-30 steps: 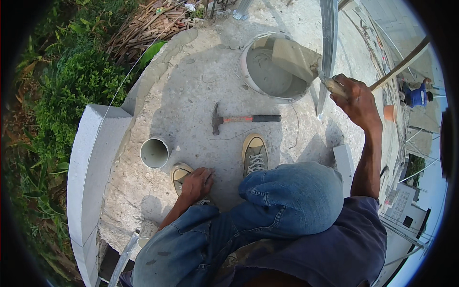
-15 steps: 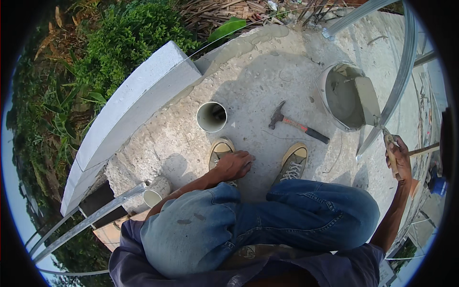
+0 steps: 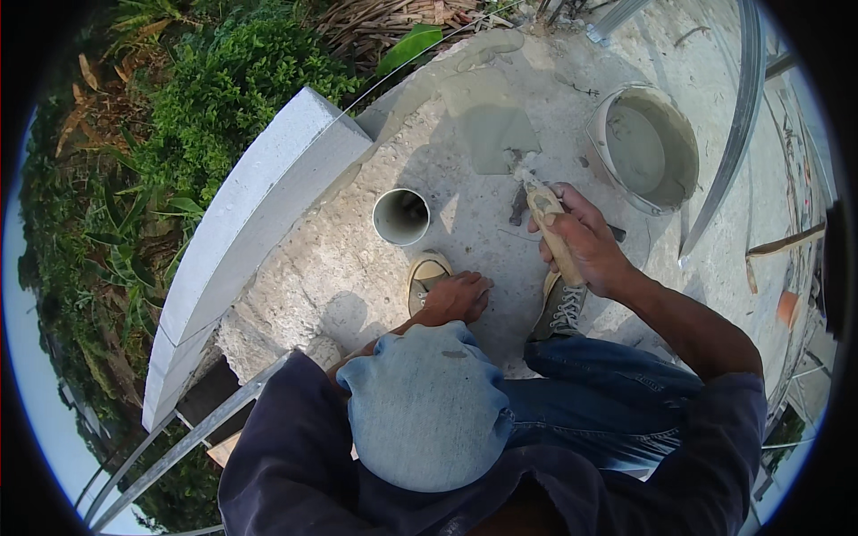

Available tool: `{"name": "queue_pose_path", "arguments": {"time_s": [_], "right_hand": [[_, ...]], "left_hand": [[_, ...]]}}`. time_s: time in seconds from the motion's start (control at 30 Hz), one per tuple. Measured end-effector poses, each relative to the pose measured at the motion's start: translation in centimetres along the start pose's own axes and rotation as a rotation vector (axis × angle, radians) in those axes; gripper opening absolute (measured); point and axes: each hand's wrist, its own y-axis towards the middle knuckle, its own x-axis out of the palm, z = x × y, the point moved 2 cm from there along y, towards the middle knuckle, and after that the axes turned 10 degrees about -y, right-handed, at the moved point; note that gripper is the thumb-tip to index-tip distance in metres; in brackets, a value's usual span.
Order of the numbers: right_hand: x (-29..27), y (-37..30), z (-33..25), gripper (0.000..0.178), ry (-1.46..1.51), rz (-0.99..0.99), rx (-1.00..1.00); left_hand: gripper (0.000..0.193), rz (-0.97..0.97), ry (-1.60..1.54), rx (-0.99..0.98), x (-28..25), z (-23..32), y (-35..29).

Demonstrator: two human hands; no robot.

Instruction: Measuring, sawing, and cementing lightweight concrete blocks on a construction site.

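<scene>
Wooden-handled trowel over concrete slab
Left hand, at canvas shoe: grip not determinable. Right hand: clamped on trowel. White masonry blocks: placed along slab edge. Mortar strip beyond their end: exposed, not block-covered.

Before me, the rough concrete slab supports a bucket, a partly hidden hammer, an upright pipe and, along one edge, pale blocks.

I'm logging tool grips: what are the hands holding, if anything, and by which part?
The right hand grips a trowel by its wooden handle. The left hand appears empty.
</scene>
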Motion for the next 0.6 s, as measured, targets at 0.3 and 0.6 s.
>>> {"name": "queue_pose_path", "arguments": {"time_s": [0.3, 0.6], "right_hand": [[20.0, 9.2, 1.2, 0.053, -0.232, 0.494, -0.509], [15.7, 4.0, 3.9, 0.059, -0.314, 0.267, -0.384]], "left_hand": [[0.028, 0.071, -0.036, 0.162, 1.2, -1.7, 0.8], [0.026, 0.053, -0.012, 0.056, 0.6, -1.1, -0.2]]}}
